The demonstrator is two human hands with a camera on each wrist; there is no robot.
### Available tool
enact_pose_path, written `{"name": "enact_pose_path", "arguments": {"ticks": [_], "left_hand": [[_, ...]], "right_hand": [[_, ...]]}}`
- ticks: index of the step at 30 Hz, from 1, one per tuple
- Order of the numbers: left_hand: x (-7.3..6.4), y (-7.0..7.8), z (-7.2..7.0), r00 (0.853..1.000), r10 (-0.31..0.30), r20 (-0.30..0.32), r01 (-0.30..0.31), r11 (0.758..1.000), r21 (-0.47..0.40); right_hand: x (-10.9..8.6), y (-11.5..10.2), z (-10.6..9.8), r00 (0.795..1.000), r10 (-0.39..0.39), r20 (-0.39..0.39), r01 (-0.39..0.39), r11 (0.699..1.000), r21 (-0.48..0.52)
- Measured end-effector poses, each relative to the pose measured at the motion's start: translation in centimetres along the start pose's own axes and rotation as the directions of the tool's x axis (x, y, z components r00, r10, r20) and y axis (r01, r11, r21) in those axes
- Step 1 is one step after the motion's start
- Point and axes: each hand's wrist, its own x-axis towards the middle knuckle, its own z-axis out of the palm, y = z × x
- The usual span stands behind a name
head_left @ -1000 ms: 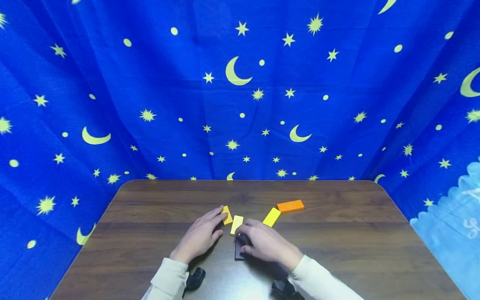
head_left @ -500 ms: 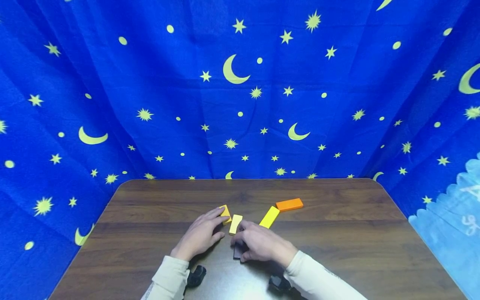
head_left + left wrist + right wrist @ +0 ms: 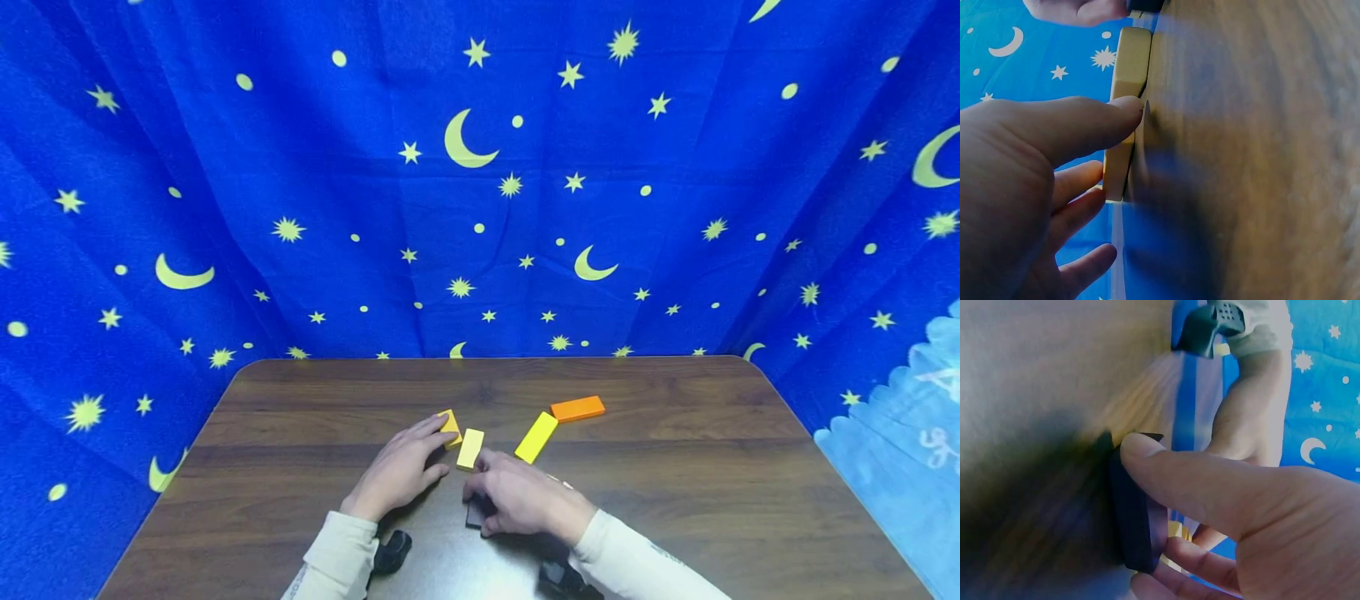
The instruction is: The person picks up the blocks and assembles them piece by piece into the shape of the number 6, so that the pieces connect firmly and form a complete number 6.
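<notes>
My right hand (image 3: 521,496) pinches a dark, almost black block (image 3: 1137,512) between thumb and fingers, low over the table. In the head view part of that dark block (image 3: 473,513) shows beneath the fingers, the rest hidden. Just beyond it lies a pale yellow block (image 3: 470,450). My left hand (image 3: 397,468) lies to the left, its fingertips on an orange-yellow block (image 3: 450,427) and its thumb held apart from the fingers. In the left wrist view the left thumb (image 3: 1097,128) crosses in front of yellowish blocks (image 3: 1133,56).
A bright yellow block (image 3: 537,437) lies aslant beyond the right hand, its far end at an orange block (image 3: 577,409). The brown wooden table (image 3: 300,400) ends at a blue star-and-moon curtain (image 3: 337,275). Black wrist devices (image 3: 392,552) hang under both sleeves.
My right hand has drawn slightly toward me with the dark block, which now sits a little farther from the pale yellow block. The left hand stays on the orange-yellow block.
</notes>
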Motion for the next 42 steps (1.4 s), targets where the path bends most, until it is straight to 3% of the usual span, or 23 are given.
{"name": "enact_pose_path", "arguments": {"ticks": [5, 16, 29, 42], "left_hand": [[0.0, 0.0, 0.1, 1.000, 0.004, -0.005, -0.004, 1.000, 0.009], [0.0, 0.1, 0.2, 1.000, -0.018, 0.006, 0.018, 1.000, 0.015], [0.1, 0.0, 0.1, 1.000, 0.001, -0.006, -0.001, 1.000, 0.010], [0.1, 0.2, 0.1, 1.000, -0.012, 0.005, 0.012, 1.000, 0.018]], "right_hand": [[-1.0, -0.9, 0.2, 1.000, -0.002, -0.019, 0.001, 0.999, -0.034], [-3.4, -2.0, 0.7, 0.993, 0.081, -0.086, -0.088, 0.993, -0.073], [-6.0, -2.4, 1.4, 0.978, 0.158, -0.134, -0.162, 0.987, -0.022], [-8.5, -1.9, 1.9, 0.977, 0.090, -0.192, -0.091, 0.996, 0.003]]}}
